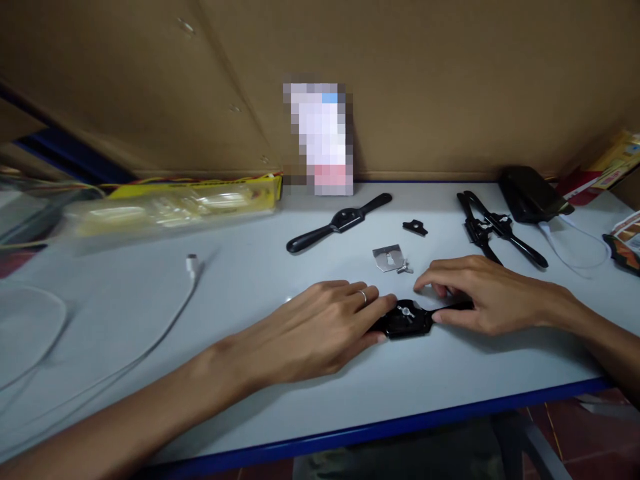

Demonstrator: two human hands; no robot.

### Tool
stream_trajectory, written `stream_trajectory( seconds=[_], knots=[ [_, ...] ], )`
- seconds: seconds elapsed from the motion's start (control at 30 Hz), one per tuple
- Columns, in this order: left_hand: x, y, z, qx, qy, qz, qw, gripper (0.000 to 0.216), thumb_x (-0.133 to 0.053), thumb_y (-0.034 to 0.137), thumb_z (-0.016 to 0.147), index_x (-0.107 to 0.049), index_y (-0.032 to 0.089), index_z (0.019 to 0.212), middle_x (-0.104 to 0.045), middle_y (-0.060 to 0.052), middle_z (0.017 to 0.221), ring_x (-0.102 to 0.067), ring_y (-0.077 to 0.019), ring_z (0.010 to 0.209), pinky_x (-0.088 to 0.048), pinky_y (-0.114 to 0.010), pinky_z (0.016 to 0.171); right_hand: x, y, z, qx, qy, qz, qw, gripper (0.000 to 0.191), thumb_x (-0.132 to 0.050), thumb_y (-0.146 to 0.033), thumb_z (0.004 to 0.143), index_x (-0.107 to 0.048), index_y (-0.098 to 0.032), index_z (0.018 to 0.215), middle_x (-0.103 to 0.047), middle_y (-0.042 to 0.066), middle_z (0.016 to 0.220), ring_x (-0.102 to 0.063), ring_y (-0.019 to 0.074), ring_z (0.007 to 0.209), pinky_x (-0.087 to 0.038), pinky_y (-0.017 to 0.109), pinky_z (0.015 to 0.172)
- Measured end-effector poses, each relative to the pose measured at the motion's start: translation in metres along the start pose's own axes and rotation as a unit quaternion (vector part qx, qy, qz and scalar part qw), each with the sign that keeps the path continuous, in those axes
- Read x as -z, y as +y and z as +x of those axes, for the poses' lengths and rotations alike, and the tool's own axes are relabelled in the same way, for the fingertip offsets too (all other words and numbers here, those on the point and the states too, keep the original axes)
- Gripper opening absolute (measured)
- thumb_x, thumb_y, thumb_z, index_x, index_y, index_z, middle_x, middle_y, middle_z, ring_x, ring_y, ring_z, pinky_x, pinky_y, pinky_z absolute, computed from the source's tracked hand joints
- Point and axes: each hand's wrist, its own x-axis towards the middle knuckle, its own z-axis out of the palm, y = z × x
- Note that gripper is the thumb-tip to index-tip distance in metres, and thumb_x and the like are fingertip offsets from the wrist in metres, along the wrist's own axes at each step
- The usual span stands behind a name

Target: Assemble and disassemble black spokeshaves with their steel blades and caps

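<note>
A black spokeshave lies on the table near its front edge, with a silver thumbscrew in the middle of its body. Fingers of my left hand close over its left handle, which they mostly hide; a ring is on one finger. At the right handle, my right hand has its thumb against the metal and its fingers curled, the index fingertip just off the body. Behind the spokeshave lie a flat steel blade, a small silver screw and a black cap piece.
A bare black spokeshave body lies farther back. Two more spokeshaves rest crossed at right, beside a black box-like device. A white cable and plastic-wrapped yellow packs occupy the left. A blurred-out upright thing leans on the cardboard wall.
</note>
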Motion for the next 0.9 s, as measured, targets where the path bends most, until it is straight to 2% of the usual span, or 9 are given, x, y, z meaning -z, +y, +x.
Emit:
stream_trajectory(
  seconds=[0.07,0.17,0.47,0.9],
  knots=[
    [-0.0012,-0.0005,0.0,0.001,0.01,-0.006,1.0,0.032,-0.034,0.038,0.106,-0.057,0.016,0.112,-0.064,-0.004,0.084,-0.059,-0.0178,0.066,-0.046,-0.032,0.059,0.0015,-0.0021,-0.0011,0.011,-0.024,-0.003,1.0,0.032,-0.065,-0.025,0.087,-0.062,-0.021,0.118,-0.066,0.006,0.101,-0.06,0.0204,0.086,-0.042,0.032,0.076],
    [-0.0028,-0.0009,0.0007,-0.008,0.024,-0.002,1.0,0.036,-0.031,0.04,0.107,-0.057,0.015,0.111,-0.064,-0.003,0.082,-0.058,-0.0173,0.064,-0.045,-0.032,0.058,-0.0005,-0.0048,-0.0015,0.024,-0.032,-0.009,0.999,0.031,-0.063,-0.022,0.088,-0.063,-0.021,0.119,-0.066,0.006,0.103,-0.061,0.0226,0.093,-0.043,0.035,0.08],
    [-0.0048,0.0002,0.0018,-0.025,0.042,0.024,0.999,0.034,-0.034,0.04,0.107,-0.053,0.017,0.09,-0.058,-0.001,0.077,-0.051,-0.0149,0.062,-0.038,-0.03,0.057,-0.0054,-0.0013,-0.0011,0.032,-0.019,-0.012,0.999,0.021,-0.06,-0.022,0.093,-0.064,-0.021,0.113,-0.067,0.005,0.102,-0.062,0.0212,0.091,-0.043,0.033,0.078],
    [-0.0056,-0.0016,0.0024,-0.042,0.047,0.014,0.998,0.031,-0.033,0.034,0.107,-0.051,0.018,0.087,-0.057,0.0,0.076,-0.049,-0.0158,0.061,-0.038,-0.031,0.057,-0.007,-0.0007,0.0005,0.049,-0.023,0.018,0.998,0.017,-0.059,-0.021,0.095,-0.063,-0.02,0.111,-0.066,0.004,0.099,-0.06,0.0192,0.089,-0.041,0.031,0.076]
  ],
)
